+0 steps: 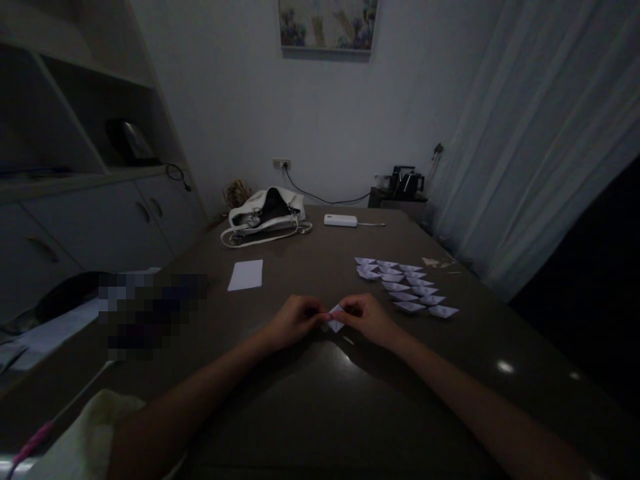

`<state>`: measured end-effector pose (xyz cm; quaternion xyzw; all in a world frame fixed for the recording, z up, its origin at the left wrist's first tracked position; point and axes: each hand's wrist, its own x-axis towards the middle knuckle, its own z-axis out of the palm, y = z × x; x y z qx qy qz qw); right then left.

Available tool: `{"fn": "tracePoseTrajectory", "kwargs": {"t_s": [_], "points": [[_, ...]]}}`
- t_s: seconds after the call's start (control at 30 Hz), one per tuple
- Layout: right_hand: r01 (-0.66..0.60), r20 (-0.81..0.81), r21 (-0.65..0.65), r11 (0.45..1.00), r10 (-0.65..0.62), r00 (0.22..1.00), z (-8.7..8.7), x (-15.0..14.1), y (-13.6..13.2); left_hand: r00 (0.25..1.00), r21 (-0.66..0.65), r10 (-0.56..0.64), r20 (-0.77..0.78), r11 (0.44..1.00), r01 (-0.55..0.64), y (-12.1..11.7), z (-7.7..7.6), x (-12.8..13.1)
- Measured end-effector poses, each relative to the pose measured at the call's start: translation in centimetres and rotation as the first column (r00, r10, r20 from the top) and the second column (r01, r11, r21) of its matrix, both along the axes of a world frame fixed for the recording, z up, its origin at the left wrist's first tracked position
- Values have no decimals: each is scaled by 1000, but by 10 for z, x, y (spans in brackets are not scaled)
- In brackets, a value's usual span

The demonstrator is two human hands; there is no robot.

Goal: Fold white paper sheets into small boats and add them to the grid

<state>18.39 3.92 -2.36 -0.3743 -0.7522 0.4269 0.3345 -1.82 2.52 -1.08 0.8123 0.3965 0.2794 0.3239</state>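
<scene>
Just below the middle of the frame, I see the left hand (pixel 296 321) pinching the near side of a small folded paper (pixel 337 324), its long axis seemingly up-and-down, the right hand (pixel 373 321) pinching opposite, neither nearer, and paper boats (pixel 393 278) right of centre.

From here I can't make out what lies under the blocky blur on the dark tabletop (pixel 280 400) at the left. The small folded white paper (pixel 337 323) is partly covered by the fingertips of both bare hands, so I lose its upper edges. The framed floral picture (pixel 327 25) is cut off at the top, the sheer pale curtain (pixel 530 133) at the right, and both forearms run out at the bottom.
</scene>
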Motion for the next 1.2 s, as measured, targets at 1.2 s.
{"fn": "tracePoseTrajectory", "kwargs": {"t_s": [1.2], "points": [[-193,462,312,930,29,887,17,11,-2,946,137,-171,-275,967,214,3,7,-8]]}}
